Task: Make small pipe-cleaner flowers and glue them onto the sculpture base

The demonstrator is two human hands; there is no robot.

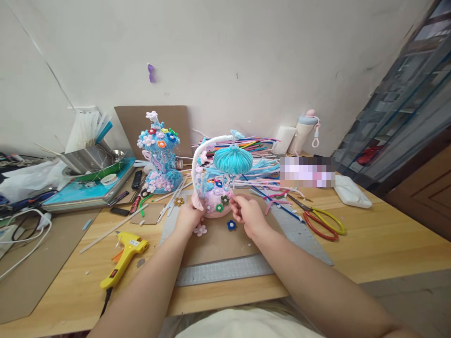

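Observation:
In the head view, a pipe-cleaner craft (pixel 214 206) stands before me. It has a pink round base with small flowers, a white curved arm (pixel 195 162) and a hanging turquoise jellyfish-like shade (pixel 233 160). My left hand (pixel 190 217) is closed around the base's left side, fingertips partly hidden. At the base's right edge, my right hand (pixel 249 215) is closed with thumb and forefinger pinched together; what they hold is too small to make out. A blue flower (pixel 231 225) and a pale pink flower (pixel 200 230) lie on cardboard (pixel 218 246) in front.
A yellow glue gun (pixel 125 258) lies at left, scissors (pixel 324 223) at right. A second jellyfish craft (pixel 160 155) stands behind left. Loose pipe cleaners (pixel 264 166) spread behind the craft. A metal pot (pixel 89 157), a bottle (pixel 303 134) and a white dish (pixel 352 191) stand around.

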